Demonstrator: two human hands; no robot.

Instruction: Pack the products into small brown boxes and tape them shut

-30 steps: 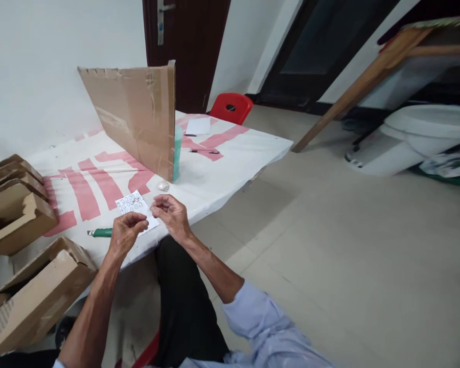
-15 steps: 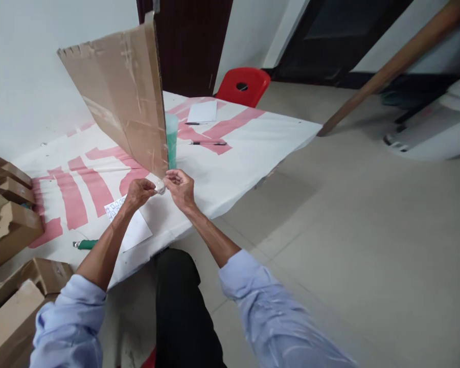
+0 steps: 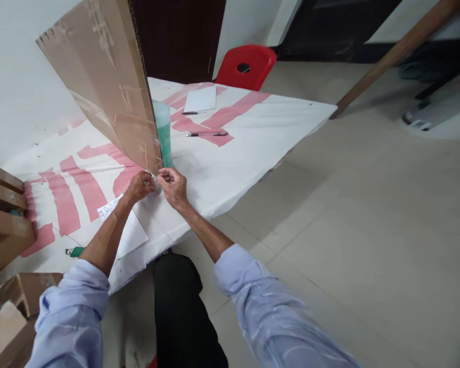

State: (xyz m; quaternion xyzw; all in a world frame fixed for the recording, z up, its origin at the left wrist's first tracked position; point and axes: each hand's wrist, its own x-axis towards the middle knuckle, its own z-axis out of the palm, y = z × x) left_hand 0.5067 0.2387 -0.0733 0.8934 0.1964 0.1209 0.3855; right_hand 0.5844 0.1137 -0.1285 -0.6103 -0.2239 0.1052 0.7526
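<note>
My left hand is closed on a small crumpled clear plastic piece. Right beside it, the curled fingers of my right hand meet the other side of the same piece. Both hands are just above the table, at the lower corner of a large upright cardboard panel. Behind the panel's edge stands a translucent green container. Under my left forearm lies a white paper with printed shapes.
Cardboard boxes line the left side. A green-handled cutter lies by my left forearm. Pens and a white sheet rest on the cloth-covered table. A red chair stands beyond.
The view has shifted, so the panel and table items appear further left. My hands remain together at the panel's corner, with the fingers slightly repositioned around the plastic piece.
</note>
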